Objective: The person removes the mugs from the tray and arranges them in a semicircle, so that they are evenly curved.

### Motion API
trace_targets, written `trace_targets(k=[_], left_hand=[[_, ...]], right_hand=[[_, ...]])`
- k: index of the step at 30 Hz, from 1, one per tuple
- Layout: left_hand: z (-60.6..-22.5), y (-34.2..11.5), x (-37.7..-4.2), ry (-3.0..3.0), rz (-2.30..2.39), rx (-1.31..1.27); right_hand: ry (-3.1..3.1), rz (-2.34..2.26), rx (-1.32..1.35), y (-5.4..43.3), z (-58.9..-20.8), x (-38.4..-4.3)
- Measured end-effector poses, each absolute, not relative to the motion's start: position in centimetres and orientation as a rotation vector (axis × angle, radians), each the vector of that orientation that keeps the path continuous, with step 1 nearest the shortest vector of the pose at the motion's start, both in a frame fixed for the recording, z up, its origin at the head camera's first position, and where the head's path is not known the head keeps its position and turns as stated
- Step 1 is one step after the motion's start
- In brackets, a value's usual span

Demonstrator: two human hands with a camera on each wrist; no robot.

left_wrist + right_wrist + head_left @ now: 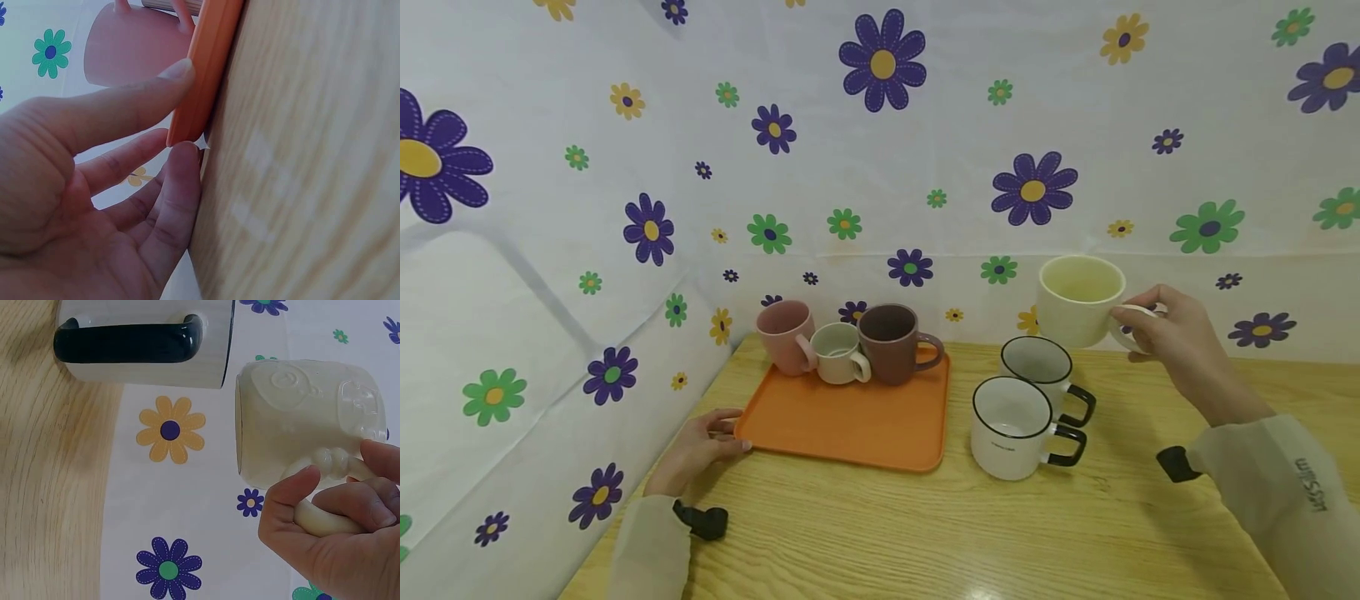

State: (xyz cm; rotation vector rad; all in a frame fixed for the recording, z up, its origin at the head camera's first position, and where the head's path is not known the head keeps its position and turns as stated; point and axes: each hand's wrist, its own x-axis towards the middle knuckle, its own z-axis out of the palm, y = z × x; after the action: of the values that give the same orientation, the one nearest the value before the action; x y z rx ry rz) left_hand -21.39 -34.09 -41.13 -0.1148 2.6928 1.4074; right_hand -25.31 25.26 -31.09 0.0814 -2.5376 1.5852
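Observation:
My right hand (1172, 333) holds a cream mug (1078, 300) by its handle, up in the air with its mouth upward. Raised shapes show on its side in the right wrist view. Below and left of it stand two white mugs with black rims and black handles, a rear one (1036, 362) and a front one (1011, 433). At the near left corner of an orange tray (842, 417), my left hand (696, 450) grips the rim between thumb and fingers. Along the tray's back stand a pink mug (786, 337), a small off-white mug (835, 354) and a dark mauve mug (889, 343).
Everything stands on a light wood table (880, 533). A white cloth with printed flowers (880, 167) hangs close behind it and along the left side. The two black-rimmed mugs stand close together, right of the tray, with handles pointing right.

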Motion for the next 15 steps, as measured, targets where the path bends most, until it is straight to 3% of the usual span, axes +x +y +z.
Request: trace_targets(k=[15], left_hand=[[-41.22, -34.25, -21.52, 2.691, 1.413, -0.105]], right_hand=[[-2.507, 1.629, 0.059, 26.22, -32.01, -25.11]])
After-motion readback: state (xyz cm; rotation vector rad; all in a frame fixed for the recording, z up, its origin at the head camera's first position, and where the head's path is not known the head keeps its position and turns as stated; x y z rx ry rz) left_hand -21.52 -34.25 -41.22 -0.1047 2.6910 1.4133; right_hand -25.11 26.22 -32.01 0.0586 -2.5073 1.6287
